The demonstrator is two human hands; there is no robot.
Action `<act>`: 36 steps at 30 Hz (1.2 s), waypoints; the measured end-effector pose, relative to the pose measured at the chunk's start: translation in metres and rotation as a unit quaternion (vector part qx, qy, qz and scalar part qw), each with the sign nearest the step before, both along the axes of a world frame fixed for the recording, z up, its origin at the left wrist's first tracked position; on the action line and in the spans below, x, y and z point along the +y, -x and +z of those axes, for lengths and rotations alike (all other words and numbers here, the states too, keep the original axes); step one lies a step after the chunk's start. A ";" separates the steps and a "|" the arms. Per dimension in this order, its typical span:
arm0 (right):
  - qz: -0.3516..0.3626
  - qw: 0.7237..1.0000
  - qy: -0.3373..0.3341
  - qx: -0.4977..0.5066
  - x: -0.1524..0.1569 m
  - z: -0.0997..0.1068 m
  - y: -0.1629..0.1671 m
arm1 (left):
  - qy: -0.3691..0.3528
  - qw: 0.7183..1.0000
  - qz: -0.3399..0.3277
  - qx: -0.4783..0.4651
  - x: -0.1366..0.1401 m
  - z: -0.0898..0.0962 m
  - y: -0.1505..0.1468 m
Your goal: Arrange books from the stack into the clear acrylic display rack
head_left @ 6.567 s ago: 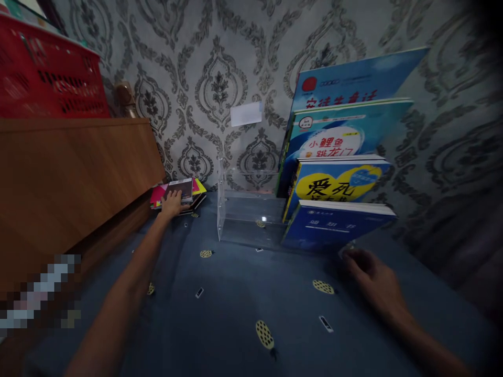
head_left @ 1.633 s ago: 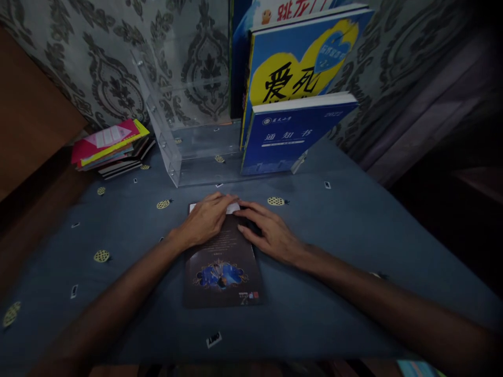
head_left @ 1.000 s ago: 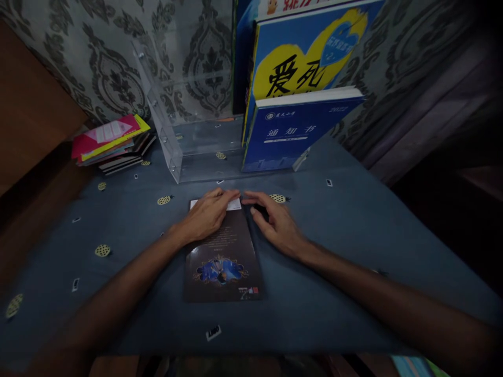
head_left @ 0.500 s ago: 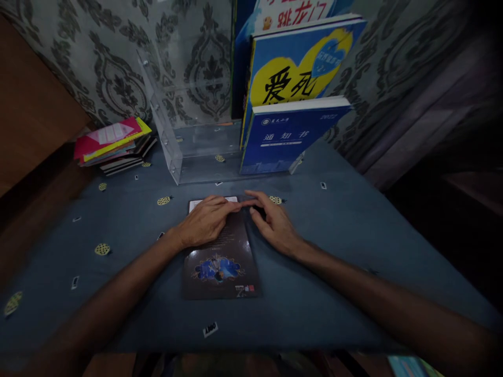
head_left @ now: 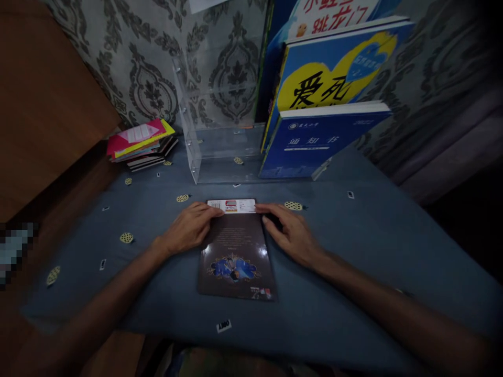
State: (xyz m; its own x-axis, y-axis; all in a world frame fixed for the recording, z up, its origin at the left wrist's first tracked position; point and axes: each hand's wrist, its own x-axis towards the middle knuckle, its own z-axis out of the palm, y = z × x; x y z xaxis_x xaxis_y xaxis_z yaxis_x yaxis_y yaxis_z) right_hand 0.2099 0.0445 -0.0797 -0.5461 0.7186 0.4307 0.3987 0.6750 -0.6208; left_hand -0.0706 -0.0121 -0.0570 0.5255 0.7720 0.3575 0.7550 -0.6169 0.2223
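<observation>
A dark book [head_left: 236,251] lies flat on the blue tablecloth, a blue picture printed on its lower half. Along its far end runs a white strip [head_left: 245,206] with a barcode and a red mark. My left hand [head_left: 190,225] rests over the book's left edge, fingers stretched so the tips touch the strip's left part. At the far right corner, my right hand [head_left: 294,233] has its index fingertip against the strip's end; the thumb is apart from the fingers, near the book's right edge. Neither hand lifts the book.
Behind the book stands a clear acrylic rack [head_left: 220,170]. It holds a blue book [head_left: 310,144] in front of a yellow and blue book [head_left: 314,78], with more behind. A stack of thin books [head_left: 143,140] lies at the left. A patterned curtain [head_left: 153,89] hangs behind.
My left hand has slid left off the middle of the book, uncovering the strip and text. My right hand now touches the strip's right end. The view has shifted left.
</observation>
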 end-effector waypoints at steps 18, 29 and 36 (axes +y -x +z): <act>0.301 0.943 -0.065 -0.128 -0.004 0.012 0.048 | 0.020 0.990 0.084 -0.115 0.005 -0.020 0.025; 0.280 0.943 -0.039 -0.174 0.013 0.010 0.084 | 0.037 0.985 0.103 -0.134 0.004 -0.027 0.031; 0.217 0.958 -0.031 -0.182 0.021 0.010 0.068 | 0.042 0.986 0.117 -0.115 0.003 -0.027 0.030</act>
State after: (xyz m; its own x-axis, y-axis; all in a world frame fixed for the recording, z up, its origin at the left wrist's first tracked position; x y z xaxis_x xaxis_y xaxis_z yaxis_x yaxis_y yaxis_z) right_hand 0.1417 0.0653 -0.0699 -0.9103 0.3684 0.1886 0.2543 0.8574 -0.4474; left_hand -0.1007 -0.0096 -0.0841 0.2422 0.8941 0.3767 0.7977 -0.4046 0.4471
